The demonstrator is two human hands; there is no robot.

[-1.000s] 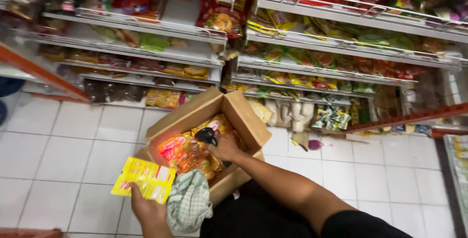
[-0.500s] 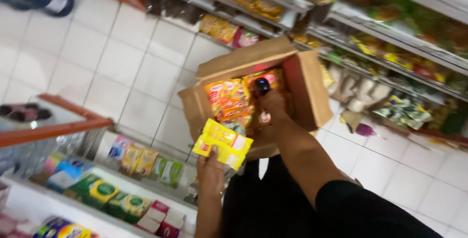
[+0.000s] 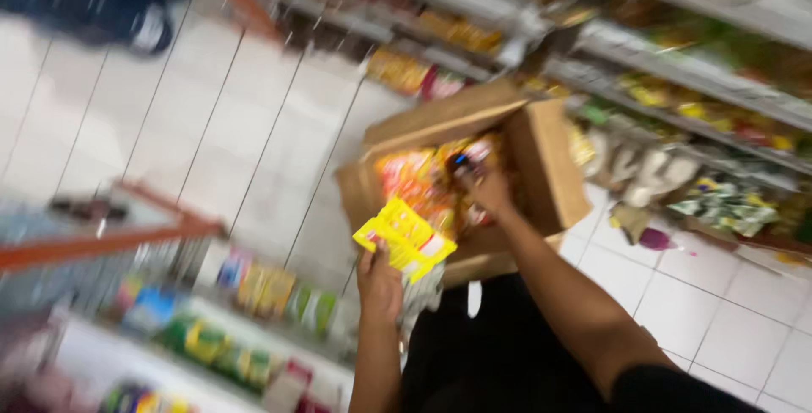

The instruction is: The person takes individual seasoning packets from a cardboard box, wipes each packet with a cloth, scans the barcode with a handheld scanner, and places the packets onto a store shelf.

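Observation:
An open brown cardboard box sits on the white tiled floor, filled with orange and red snack packets. My right hand reaches down into the box among the packets; whether it grips one is blurred. My left hand holds a stack of yellow packets just in front of the box's near edge. A pale cloth hangs below the yellow packets, mostly hidden.
Shop shelves full of packaged goods run along the right and top. A lower shelf with colourful packets lies at the left, under an orange rail. Someone's dark shoe stands at the top left.
The view has swung left and tilted, bringing the lower left shelf into sight. My right hand stays in the box and my left hand keeps the yellow packets.

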